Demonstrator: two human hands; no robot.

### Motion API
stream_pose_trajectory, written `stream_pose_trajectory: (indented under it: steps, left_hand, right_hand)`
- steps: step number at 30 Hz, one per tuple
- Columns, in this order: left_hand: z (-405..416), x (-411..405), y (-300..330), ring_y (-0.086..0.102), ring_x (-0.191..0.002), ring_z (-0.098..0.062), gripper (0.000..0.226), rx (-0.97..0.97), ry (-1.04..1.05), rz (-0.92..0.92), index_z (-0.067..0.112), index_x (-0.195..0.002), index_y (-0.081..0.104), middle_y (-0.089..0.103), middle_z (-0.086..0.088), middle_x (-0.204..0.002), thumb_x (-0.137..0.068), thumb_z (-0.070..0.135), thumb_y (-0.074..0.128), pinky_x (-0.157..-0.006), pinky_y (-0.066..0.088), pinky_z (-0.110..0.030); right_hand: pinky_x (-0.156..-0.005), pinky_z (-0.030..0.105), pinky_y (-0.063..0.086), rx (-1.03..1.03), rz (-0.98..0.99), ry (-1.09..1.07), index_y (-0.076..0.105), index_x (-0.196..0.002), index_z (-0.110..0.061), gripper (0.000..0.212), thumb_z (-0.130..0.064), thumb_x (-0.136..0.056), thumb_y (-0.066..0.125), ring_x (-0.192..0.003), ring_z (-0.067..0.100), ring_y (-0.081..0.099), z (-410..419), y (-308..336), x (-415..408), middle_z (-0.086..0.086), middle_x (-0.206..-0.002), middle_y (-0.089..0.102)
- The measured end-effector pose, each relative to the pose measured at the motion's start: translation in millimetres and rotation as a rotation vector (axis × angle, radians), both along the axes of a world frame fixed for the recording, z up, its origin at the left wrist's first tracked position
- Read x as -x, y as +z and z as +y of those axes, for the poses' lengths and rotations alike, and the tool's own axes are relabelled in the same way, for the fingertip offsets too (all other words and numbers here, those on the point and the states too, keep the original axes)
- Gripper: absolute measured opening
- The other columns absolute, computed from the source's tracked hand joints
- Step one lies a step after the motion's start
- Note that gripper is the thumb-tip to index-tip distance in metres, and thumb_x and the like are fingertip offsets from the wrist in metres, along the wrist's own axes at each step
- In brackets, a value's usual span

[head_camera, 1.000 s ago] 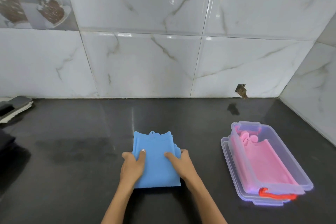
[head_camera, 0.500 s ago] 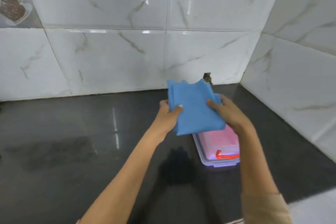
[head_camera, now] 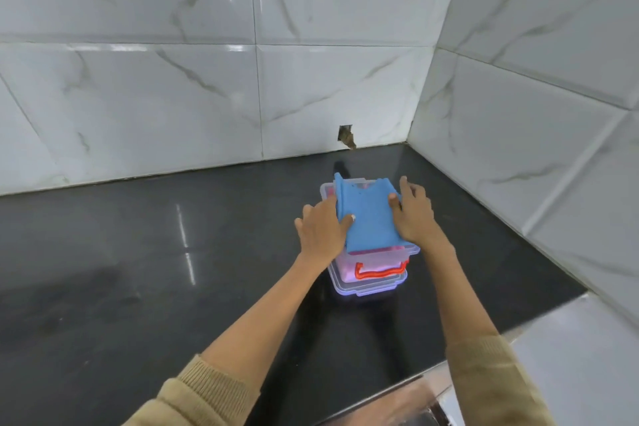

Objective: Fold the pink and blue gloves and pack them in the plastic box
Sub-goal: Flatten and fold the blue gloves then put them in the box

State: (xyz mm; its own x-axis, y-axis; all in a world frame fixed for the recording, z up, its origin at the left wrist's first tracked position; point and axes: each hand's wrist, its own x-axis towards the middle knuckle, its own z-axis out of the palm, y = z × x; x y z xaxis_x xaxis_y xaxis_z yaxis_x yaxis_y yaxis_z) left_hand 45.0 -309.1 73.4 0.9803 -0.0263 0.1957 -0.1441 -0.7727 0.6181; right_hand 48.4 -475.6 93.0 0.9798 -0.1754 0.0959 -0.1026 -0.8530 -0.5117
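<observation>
Marble-tiled walls corner a black tabletop (head_camera: pixel 173 270). Both hands, left (head_camera: pixel 320 230) and right (head_camera: pixel 415 214), pinch the folded blue glove (head_camera: pixel 370 218) by its sides, keeping it flat over the plastic box (head_camera: pixel 366 284) holding the pink glove (head_camera: pixel 345 271).

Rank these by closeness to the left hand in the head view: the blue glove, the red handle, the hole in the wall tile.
1. blue glove: gripped by the left hand at its left edge.
2. red handle: just below and right, on the plastic box front.
3. hole in the wall tile: farthest, above at the counter's back.
</observation>
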Motion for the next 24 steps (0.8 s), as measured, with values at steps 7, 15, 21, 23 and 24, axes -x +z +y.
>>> stream_pose_trajectory:
  steps: [7, 15, 21, 23, 24]
  left_hand:
    - [-21.1, 9.3, 7.4, 0.020, -0.144, -0.025, 0.059, -0.267, 0.026, -0.118, 0.012, -0.151, 0.015, 0.017, -0.010, -0.158, -0.100, 0.032, 0.037, -0.114, 0.024, -0.040]
    - [-34.5, -1.4, 10.8, 0.001, -0.149, -0.028, 0.075, -0.582, -0.349, 0.050, 0.007, -0.153, 0.001, 0.001, -0.012, -0.162, -0.098, 0.028, 0.048, -0.122, 0.006, -0.040]
    - [-34.5, -5.6, 9.5, -0.001, -0.148, -0.033, 0.082, -0.646, -0.370, 0.197, 0.010, -0.152, -0.006, -0.004, -0.013, -0.161, -0.096, 0.027, 0.051, -0.120, 0.006, -0.043]
    - [-34.1, -8.5, 7.6, -0.004, -0.148, -0.033, 0.083, -0.683, -0.373, 0.230, 0.012, -0.152, -0.008, -0.007, -0.011, -0.161, -0.097, 0.031, 0.050, -0.120, 0.005, -0.043]
    - [-33.9, -10.5, 6.1, -0.004, -0.148, -0.033, 0.083, -0.706, -0.378, 0.249, 0.013, -0.152, -0.009, -0.008, -0.010, -0.161, -0.097, 0.032, 0.049, -0.120, 0.005, -0.043]
  right_hand:
    - [-0.119, 0.043, 0.005, 0.316, -0.125, 0.198, 0.016, -0.150, -0.020, 0.053, -0.038, -0.101, 0.019, -0.147, 0.026, 0.011, 10.3, -11.9, 0.2, 0.007, -0.159, 0.018]
    - [-0.117, 0.041, -0.011, 0.793, 0.119, 0.308, -0.009, -0.150, -0.018, 0.069, -0.051, -0.098, 0.021, -0.147, 0.023, -0.012, 15.5, -19.8, -11.4, 0.006, -0.160, -0.010]
    - [-0.117, 0.045, -0.014, 0.937, 0.266, 0.306, -0.012, -0.149, -0.019, 0.076, -0.056, -0.095, 0.026, -0.146, 0.022, -0.018, 23.3, -17.4, -15.3, 0.007, -0.159, -0.016]
    - [-0.117, 0.044, -0.015, 0.987, 0.338, 0.294, -0.014, -0.149, -0.018, 0.080, -0.059, -0.094, 0.027, -0.145, 0.022, -0.021, 27.4, -15.4, -15.0, 0.007, -0.159, -0.018]
    - [-0.117, 0.044, -0.015, 1.009, 0.379, 0.293, -0.015, -0.149, -0.017, 0.081, -0.059, -0.094, 0.028, -0.145, 0.022, -0.022, 30.3, -14.9, -14.5, 0.007, -0.158, -0.019]
